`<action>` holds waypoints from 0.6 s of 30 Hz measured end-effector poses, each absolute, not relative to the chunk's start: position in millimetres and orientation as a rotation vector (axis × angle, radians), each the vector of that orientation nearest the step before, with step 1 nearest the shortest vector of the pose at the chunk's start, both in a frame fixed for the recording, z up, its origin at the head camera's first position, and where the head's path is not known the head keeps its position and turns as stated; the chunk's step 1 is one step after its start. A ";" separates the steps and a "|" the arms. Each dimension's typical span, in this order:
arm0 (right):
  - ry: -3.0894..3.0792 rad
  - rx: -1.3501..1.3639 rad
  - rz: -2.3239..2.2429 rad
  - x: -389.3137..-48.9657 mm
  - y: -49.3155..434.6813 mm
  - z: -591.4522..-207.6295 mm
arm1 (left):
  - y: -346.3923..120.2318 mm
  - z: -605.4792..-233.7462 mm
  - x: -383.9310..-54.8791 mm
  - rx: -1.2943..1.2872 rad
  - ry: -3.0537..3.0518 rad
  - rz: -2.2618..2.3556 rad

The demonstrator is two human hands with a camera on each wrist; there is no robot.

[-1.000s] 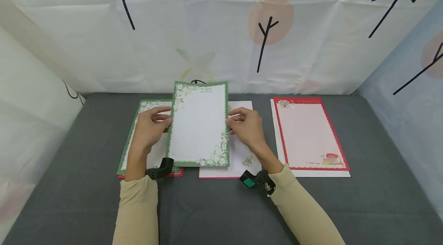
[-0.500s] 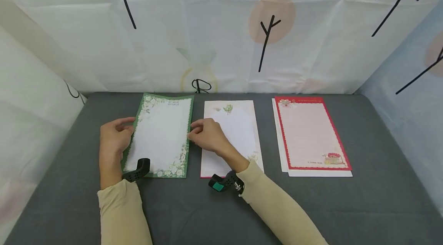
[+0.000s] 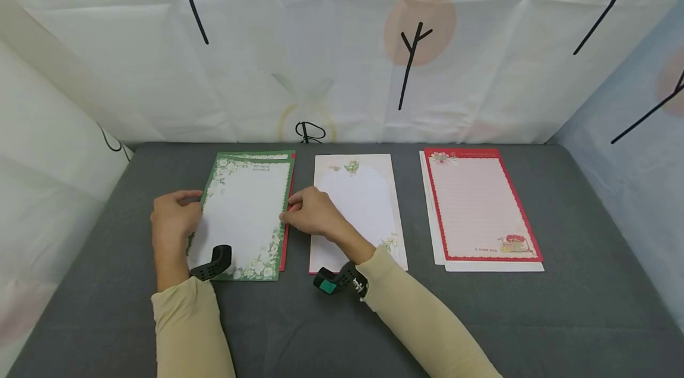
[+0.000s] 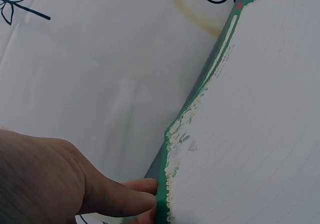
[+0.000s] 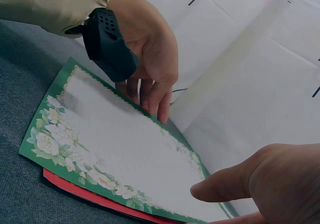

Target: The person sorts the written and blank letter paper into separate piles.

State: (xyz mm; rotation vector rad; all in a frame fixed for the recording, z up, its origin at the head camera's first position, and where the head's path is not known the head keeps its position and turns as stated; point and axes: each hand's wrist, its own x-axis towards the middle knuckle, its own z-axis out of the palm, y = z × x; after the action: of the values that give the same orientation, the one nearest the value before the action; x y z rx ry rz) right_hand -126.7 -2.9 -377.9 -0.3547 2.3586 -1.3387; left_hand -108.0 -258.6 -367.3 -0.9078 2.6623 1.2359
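A green-bordered sheet of letter paper [image 3: 240, 218] with white flowers lies slightly askew over the left stack. Beneath it, another green border [image 3: 256, 156] shows at the top, and a red edge [image 5: 90, 191] shows along one side. My left hand [image 3: 175, 221] holds its left edge, thumb at the border and fingers partly hidden behind, as the left wrist view shows. At the right edge, my right hand [image 3: 315, 212] pinches the sheet, its thumb [image 5: 215, 186] above the paper. That hand also overlaps the pale sheet with green leaf prints [image 3: 363, 200].
To the right, a red-bordered sheet [image 3: 481, 206] lies on white sheets [image 3: 497, 268]. Grey cloth [image 3: 299, 330] covers the table. A patterned white curtain [image 3: 342, 57] stands along the back, and a black cord [image 3: 109, 139] hangs at the left.
The green-bordered sheet has gone from the middle to the left stack, lowered with both hands. Over the last half second it has shifted slightly left and toward me, uncovering the edges beneath.
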 end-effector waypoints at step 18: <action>2.364 -0.333 -1.323 -129.5 -1.1 -375.2 | -252.5 -364.5 -108.7 -0.908 2.644 1.208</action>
State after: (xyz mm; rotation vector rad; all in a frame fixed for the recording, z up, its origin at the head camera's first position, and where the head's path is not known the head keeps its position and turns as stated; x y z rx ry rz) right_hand -129.5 -1.1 -375.2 -0.3332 2.3640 -1.3233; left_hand -108.7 -252.5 -364.5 -0.9081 2.6440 1.2082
